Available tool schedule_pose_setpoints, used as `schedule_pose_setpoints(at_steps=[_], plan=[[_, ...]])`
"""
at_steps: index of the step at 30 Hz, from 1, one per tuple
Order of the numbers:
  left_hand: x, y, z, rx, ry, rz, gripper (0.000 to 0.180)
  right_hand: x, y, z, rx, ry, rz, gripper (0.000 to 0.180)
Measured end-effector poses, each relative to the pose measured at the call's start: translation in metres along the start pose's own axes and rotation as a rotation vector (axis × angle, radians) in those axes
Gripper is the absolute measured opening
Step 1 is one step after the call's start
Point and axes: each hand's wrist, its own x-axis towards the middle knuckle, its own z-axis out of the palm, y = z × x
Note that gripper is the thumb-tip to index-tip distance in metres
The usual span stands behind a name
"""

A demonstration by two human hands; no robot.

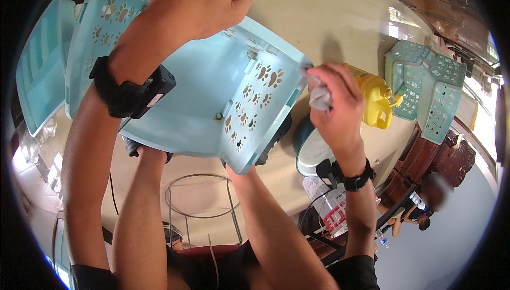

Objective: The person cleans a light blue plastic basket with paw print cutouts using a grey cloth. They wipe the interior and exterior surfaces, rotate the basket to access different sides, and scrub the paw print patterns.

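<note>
A light-blue plastic basket (pixel 186 98) with paw-print cutouts stands tilted in front of me, between my feet. My left arm reaches across it, and my left hand (pixel 194 5) is closed above its far rim. What those fingers hold, if anything, is hidden. Beside the basket's right corner, my right hand (pixel 342 106) is closed around a crumpled greyish-white cloth (pixel 320 98). The cloth is close to the rim; I cannot tell whether it touches.
Another light-blue plastic piece (pixel 42 66) stands at left. To the right are a yellow jug (pixel 377 101), a round basin (pixel 313 154), a clear plastic package (pixel 329 205) and pale-green perforated panels (pixel 425 85). A wire ring stand (pixel 204 194) sits between my legs. A person (pixel 414 213) is farther right.
</note>
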Motion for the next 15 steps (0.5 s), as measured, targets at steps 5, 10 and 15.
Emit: schedule_pose_setpoints(at_steps=[5,10,15], plan=[[0.004,0.0,-0.004,-0.025,-0.125,0.123,0.025,0.0,0.002,-0.001,-0.143,0.06,-0.026,0.043],[-0.001,-0.001,-0.002,-0.097,-0.072,0.075,0.026,-0.009,0.01,0.013,-0.013,0.073,0.236,0.022],[0.002,0.003,-0.006,-0.102,-0.11,0.075,0.027,-0.013,0.017,-0.015,0.452,0.277,0.61,0.017]])
